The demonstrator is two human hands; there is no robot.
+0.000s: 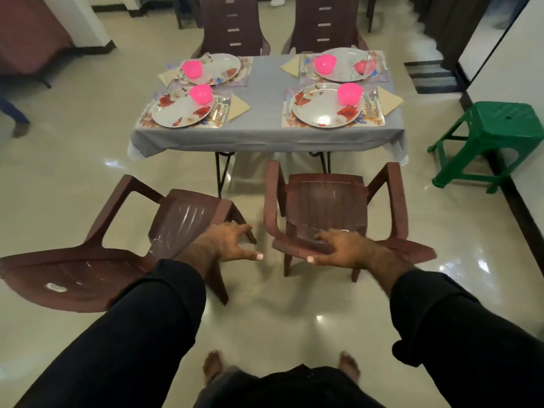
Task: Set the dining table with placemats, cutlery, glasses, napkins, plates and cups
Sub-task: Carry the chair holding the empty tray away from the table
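A: Is the table (266, 95) set?

B: It looks so. Four plates, pink cups, napkins and cutlery are laid on placemats.

A: What is held?

B: The right chair's back (306, 245) is gripped by the right hand (341, 250). Nothing is held by the left hand (232, 242); its fingers are spread. The chair should probably be pushed in next.

The person wore a black long-sleeved top. The left sleeve (123, 328) was loose and creased, ending in a folded cuff above the wrist. The right sleeve (459, 328) matched it, its cuff turned back the same way. Both forearms were bare below the cuffs. The left hand (232, 242) and right hand (341, 248) had pale pink painted thumbnails. The 2 feet (213, 366) were bare.
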